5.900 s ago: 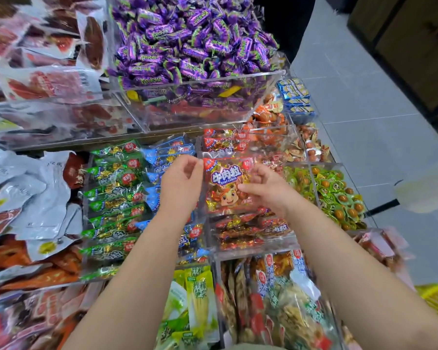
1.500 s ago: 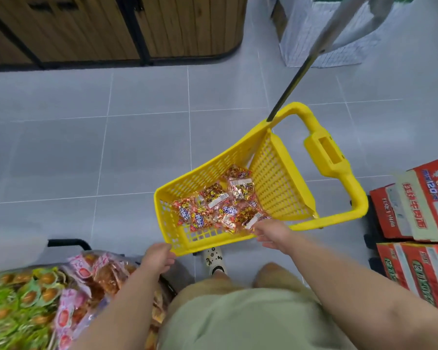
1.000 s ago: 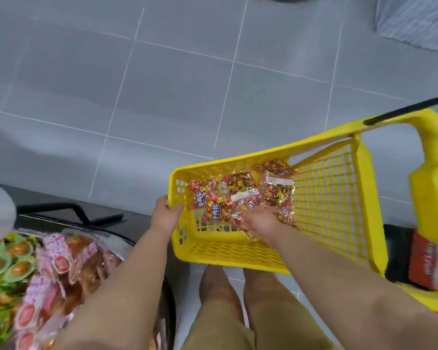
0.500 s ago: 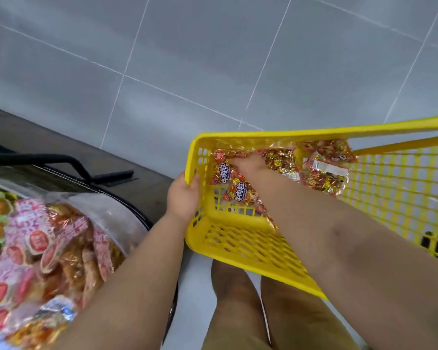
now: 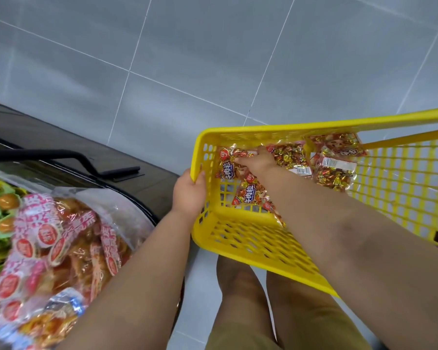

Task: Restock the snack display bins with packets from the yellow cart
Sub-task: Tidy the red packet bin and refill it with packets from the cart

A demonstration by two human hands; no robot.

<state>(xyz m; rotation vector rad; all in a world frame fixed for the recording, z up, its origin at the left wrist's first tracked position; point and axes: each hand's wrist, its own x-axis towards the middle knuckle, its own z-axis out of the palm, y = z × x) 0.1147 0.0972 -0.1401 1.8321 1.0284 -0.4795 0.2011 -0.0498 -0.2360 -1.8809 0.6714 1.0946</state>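
While the snack packets [image 5: 248, 195] lie heaped at the left end of the yellow cart [image 5: 250, 238], the right hand [image 5: 259, 164] reaches in among them, its fingers [image 5: 240, 160] laid over one packet; whether they grip it cannot be told. The left hand [image 5: 189, 195] clasps the cart's corner rim. Pink-labelled packets [image 5: 48, 236] are piled at the left, above the grey tiled floor [image 5: 213, 59].

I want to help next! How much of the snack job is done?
Done: the display bin beside the person looks heaped with packets. In hand: the left hand grips the yellow cart rim while the right hand reaches among the beef snack packets; whether it has one is unclear. Left: several packets lie in the cart, waiting for bins.
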